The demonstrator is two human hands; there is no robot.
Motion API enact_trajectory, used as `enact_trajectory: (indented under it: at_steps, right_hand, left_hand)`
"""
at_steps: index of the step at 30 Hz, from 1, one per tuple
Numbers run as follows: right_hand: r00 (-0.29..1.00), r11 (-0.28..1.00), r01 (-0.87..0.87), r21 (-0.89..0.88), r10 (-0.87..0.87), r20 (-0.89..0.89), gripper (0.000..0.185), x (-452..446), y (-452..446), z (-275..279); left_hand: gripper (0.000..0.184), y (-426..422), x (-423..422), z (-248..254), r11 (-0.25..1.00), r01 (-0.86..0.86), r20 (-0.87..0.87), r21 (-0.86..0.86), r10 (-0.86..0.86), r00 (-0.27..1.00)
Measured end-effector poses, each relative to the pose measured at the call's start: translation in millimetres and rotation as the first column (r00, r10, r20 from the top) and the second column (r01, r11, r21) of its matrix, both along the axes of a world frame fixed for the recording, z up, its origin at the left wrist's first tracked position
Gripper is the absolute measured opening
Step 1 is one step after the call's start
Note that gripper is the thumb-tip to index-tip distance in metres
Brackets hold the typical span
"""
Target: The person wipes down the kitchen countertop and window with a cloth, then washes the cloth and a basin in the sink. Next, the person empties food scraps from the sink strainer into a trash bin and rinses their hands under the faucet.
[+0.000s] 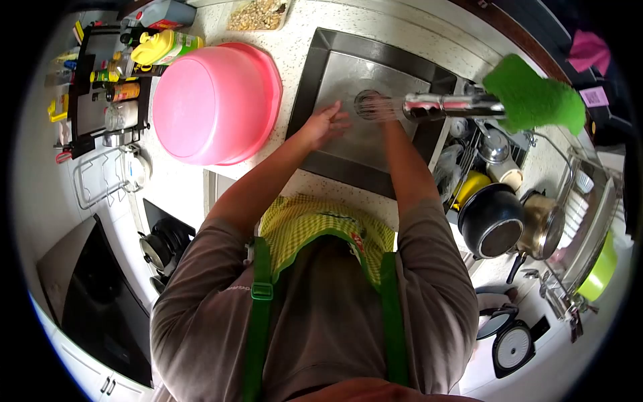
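Note:
My left hand (327, 126) is over the left side of the steel sink (305, 110), fingers apart and slightly blurred, holding nothing. My right hand (383, 112) is in the sink near the drain, under the end of the faucet (429, 106). Streaks of running water cross it, and its fingers are blurred, so I cannot make out their pose. The faucet reaches in from the right, with a green cloth (532, 94) at its base end. The sink's wet bottom shows around both hands.
An upturned pink basin (204, 107) stands left of the sink, beside a yellow bottle (161, 48) and a rack of seasoning bottles (124, 90). A clear container of grains (256, 15) is at the back. To the right are a black pot (492, 221) and a metal pot (541, 224).

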State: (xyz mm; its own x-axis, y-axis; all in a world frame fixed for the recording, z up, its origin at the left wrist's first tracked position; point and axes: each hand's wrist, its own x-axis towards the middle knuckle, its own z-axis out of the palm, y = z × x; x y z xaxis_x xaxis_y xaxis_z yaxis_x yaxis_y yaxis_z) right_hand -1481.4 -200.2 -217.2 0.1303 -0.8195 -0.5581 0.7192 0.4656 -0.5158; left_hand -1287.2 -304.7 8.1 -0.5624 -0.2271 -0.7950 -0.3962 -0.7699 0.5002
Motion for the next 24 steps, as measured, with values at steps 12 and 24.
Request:
enact_trajectory:
  at_steps: [12,24]
  right_hand:
    - [0.469,0.471,0.882,0.006,-0.879,-0.086,0.025,-2.8,80.1,207.1]
    - [0.104,0.163,0.980,-0.114,-0.909,-0.404,0.065,-53.9,114.3,277.8]
  left_hand:
    - [0.046,24.8,-51.8,-62.8,0.913,-0.083,-0.102,0.399,0.134,0.986]
    - [0.046,10.1,-72.0,-49.7,0.941,-0.004,-0.098,0.339,0.040,0.994]
